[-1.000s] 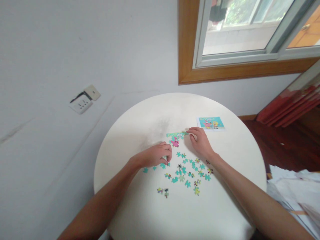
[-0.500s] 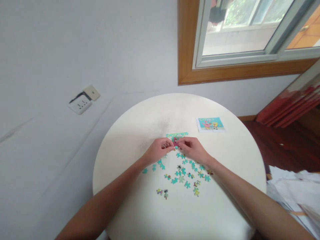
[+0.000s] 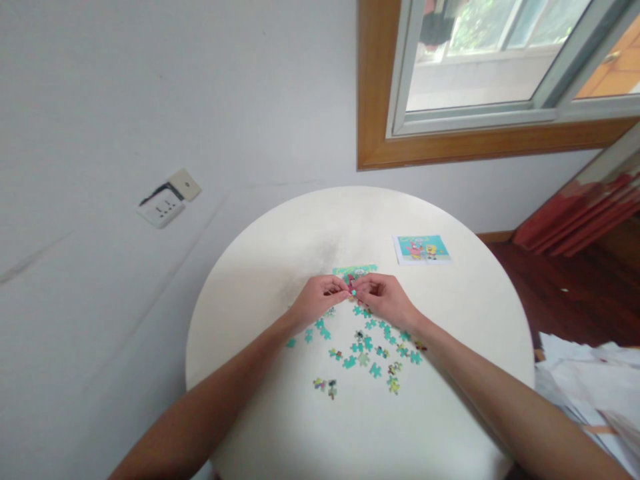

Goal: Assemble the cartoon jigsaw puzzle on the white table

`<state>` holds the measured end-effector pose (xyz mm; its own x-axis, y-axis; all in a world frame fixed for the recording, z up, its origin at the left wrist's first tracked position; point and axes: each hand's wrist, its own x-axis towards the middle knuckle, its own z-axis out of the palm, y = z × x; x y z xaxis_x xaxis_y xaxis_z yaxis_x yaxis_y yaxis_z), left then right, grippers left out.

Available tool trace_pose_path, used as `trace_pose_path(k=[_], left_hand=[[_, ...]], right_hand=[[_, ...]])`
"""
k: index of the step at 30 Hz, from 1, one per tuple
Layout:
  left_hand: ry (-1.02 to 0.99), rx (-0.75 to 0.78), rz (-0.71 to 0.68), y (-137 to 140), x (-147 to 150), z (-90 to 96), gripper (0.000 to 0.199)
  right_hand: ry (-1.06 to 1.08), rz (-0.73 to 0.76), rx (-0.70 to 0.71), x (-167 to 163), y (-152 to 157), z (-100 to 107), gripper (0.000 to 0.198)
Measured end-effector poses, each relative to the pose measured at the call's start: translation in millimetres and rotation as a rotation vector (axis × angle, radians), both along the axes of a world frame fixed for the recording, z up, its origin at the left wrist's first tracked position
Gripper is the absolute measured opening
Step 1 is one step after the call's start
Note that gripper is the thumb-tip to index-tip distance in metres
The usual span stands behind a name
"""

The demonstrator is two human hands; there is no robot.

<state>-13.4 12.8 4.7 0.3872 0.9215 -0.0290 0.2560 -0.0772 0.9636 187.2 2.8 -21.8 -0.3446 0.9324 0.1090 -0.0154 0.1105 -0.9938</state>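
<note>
Both of my hands meet over the partly joined jigsaw puzzle [image 3: 367,269], which shows a teal strip and a pink figure beyond my fingers. My left hand [image 3: 320,298] is closed, its thumb and forefinger pinched at the near edge of the pink part. Opposite it, my right hand [image 3: 386,298] pinches a small teal puzzle piece [image 3: 354,293] at its fingertips. The fingers hide much of the joined section. Loose puzzle pieces [image 3: 375,370] lie scattered on the near side of my hands, teal ones and some with yellow or dark print.
The round white table [image 3: 270,417] stands against the wall. A picture card [image 3: 424,249] with a pink and a yellow cartoon figure lies at the back right. Papers [image 3: 590,380] are piled off the table's right side. A wall socket [image 3: 163,207] is at left.
My fingertips have shifted slightly, and the small teal piece between them now shows more clearly. The loose pieces and the card lie as before.
</note>
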Motion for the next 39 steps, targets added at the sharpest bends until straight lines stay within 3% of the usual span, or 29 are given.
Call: trace_pose_path(k=[2,6,10,14,17,27,39], left_hand=[[-0.028,-0.033,0.009,-0.9,0.5,-0.8,0.019],[-0.067,-0.081,0.007,-0.7,-0.1,-2.6,0.021],[0.060,0.046,0.017,4.1,-3.4,-5.4,0.016],[0.360,0.426,0.034,10.3,-8.5,-7.3,0.014],[0.473,0.584,-0.054,12.8,-12.2,-9.3,0.018],[0.537,0.695,-0.189,14.8,-11.6,-18.1,0.026],[0.514,0.736,-0.196,16.3,-12.3,-20.6,0.026]], right_hand=[[-0.050,0.003,0.049,1.4,-1.1,1.9,0.022],[-0.238,0.005,0.276,5.7,-3.3,12.1,0.017],[-0.365,0.034,0.403,13.7,0.2,18.6,0.017],[-0.522,0.023,0.412,25.4,8.1,15.2,0.013],[-0.644,0.025,0.419,31.7,11.6,11.7,0.008],[-0.737,0.035,0.418,29.1,11.0,6.6,0.004],[-0.700,0.027,0.457,16.7,5.6,5.1,0.007]])
